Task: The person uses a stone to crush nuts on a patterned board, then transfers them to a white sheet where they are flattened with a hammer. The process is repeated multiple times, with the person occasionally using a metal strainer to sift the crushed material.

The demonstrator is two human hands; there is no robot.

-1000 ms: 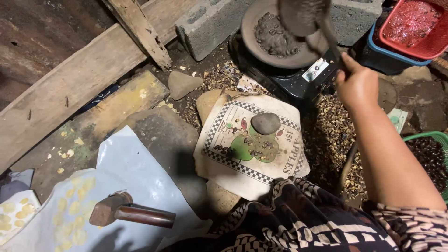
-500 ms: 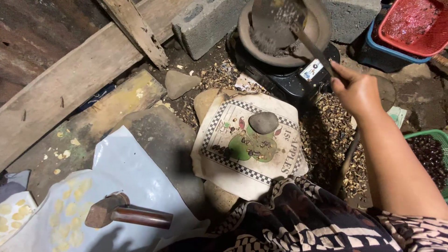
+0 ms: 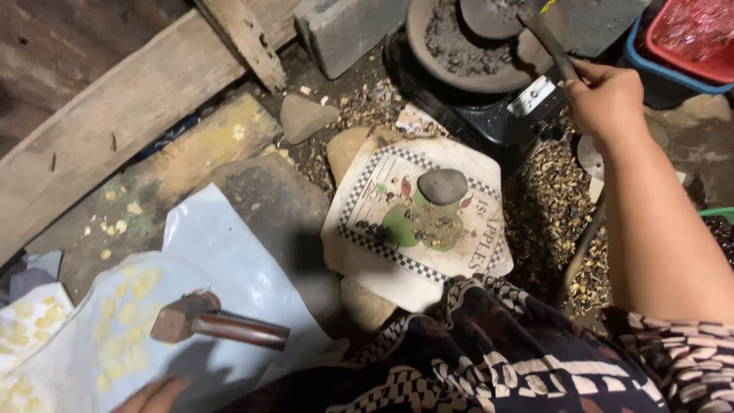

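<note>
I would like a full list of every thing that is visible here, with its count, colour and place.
pan: one, dark grey, top centre, on the stove
stove: one, black, below the pan
spatula: one, dark metal, over the pan
cloth: one, white, printed, centre
stone: one, grey, on the cloth
hammer: one, brown, lower left, on the sheet
sheet: one, pale blue, lower left
basin: one, red, top right
right hand: grips the spatula handle
left hand: bottom edge, holds nothing

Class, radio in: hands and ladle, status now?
Right hand gripping dark long-handled metal ladle over round pan of dark grit. Left hand empty, near hammer.
</note>
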